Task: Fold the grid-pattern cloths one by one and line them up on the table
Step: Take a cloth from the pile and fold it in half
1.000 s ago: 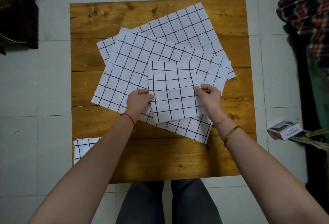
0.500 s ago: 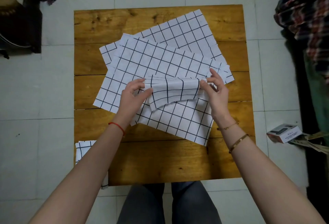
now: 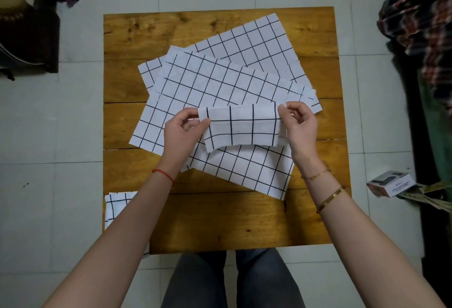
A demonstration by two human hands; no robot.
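I see the left hand point(image 3: 182, 134) and right hand point(image 3: 297, 125) pinching the ends of a folded grid cloth point(image 3: 243, 128), lifted over the table's point(image 3: 244, 222) middle.

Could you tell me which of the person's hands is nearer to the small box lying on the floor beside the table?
The right hand. It pinches the right end of the folded cloth, on the box's side of the table. The left hand pinches the cloth's far end, farther away.

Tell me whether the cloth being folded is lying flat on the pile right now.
No: both hands, left hand and right hand, pinch the folded cloth's ends and hold it above the unfolded cloths.
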